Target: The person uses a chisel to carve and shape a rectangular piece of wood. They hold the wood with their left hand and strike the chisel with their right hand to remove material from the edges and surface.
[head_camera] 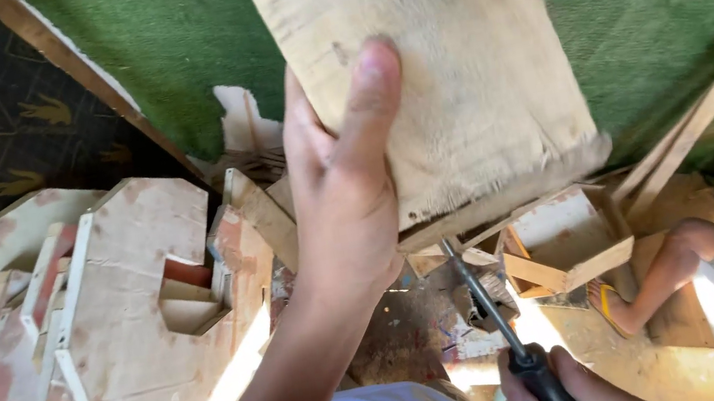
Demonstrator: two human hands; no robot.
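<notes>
Plywood board (451, 73) held up centre frame, long axis running away from person. Left hand (342, 193) clamped on its left edge, thumb across face. Right hand (546, 389) fisted round screwdriver (496, 312), shaft angled up, tip at board's near lower edge.

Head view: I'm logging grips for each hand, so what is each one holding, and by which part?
The left hand grips the plywood board at its left edge. The right hand holds the screwdriver by its black handle.
</notes>
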